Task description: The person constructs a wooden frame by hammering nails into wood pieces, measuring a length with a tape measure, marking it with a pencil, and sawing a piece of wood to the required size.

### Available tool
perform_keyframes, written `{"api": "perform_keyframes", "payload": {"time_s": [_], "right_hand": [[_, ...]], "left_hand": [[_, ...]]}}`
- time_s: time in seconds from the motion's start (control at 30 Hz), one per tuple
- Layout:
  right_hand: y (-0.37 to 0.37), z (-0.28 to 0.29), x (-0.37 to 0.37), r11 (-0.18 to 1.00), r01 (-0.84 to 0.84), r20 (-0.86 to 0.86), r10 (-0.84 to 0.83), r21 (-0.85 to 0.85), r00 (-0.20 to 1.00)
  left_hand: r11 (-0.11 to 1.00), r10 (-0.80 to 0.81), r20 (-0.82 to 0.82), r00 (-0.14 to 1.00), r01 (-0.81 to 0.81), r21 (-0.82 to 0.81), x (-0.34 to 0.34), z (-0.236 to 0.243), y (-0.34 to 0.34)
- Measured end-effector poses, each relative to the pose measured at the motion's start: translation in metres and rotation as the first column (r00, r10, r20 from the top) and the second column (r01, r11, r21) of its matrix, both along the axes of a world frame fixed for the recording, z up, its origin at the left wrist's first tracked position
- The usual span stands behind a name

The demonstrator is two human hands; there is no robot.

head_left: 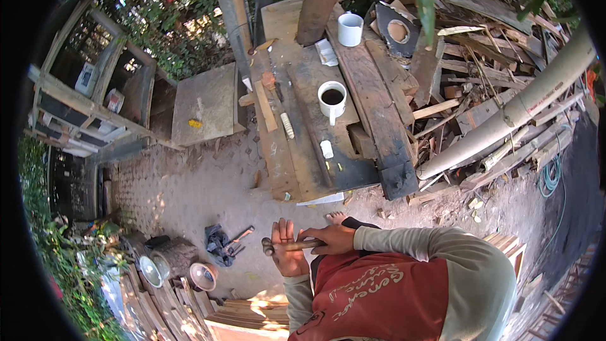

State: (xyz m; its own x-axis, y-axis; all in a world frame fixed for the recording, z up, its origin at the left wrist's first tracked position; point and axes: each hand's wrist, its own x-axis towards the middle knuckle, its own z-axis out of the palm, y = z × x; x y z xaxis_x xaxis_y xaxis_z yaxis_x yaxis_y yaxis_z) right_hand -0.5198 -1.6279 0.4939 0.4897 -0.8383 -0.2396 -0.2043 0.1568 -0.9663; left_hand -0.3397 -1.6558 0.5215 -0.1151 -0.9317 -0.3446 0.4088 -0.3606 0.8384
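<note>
Wooden rod [297,246], left hand [290,261] open beneath, right hand [334,239] curled over.

The red shirt [423,278] bears pale lettering [377,283], sleeves [476,271] apparently grey.

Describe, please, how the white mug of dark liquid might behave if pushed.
The white mug would probably slosh or spill if jolted, since dark liquid stands in it. Its smooth, evenly rounded wall suggests a stiff body, perhaps breakable. It might catch and tip if slid, as the wooden table has gaps and board edges nearby.
</note>
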Motion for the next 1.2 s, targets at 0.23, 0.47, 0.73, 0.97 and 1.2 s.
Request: {"api": "perform_keyframes", "payload": {"time_s": [0.23, 0.47, 0.73, 0.97, 1.2], "right_hand": [[0.011, 0.002, 0.016, 0.947, 0.13, -0.021, -0.142, -0.294, 0.99], [0.017, -0.042, 0.02, 0.977, -0.202, -0.301, 0.211, 0.06, 0.93], [0.058, -0.132, -0.04, 0.969, -0.139, -0.576, 0.234, 0.204, 0.783], [0.151, -0.164, -0.038, 0.925, 0.224, -0.603, 0.006, 0.305, 0.798], [0.314, -0.158, 0.007, 0.651, 0.655, -0.601, -0.362, 0.385, 0.713]], "left_hand": [[0.984, 0.167, 0.402, 0.9, -0.18, -0.005, 0.102, -0.065, 0.037], [0.864, 0.008, 0.679, 0.734, -0.346, 0.365, 0.258, -0.178, 0.179], [0.614, -0.742, 0.598, 0.304, -0.05, 0.788, 0.275, -0.233, 0.303], [0.552, -0.826, 0.561, 0.06, 0.29, 0.782, 0.291, -0.267, 0.206], [0.761, -0.638, 0.574, 0.512, 0.31, 0.569, 0.285, -0.329, 0.113]]}}
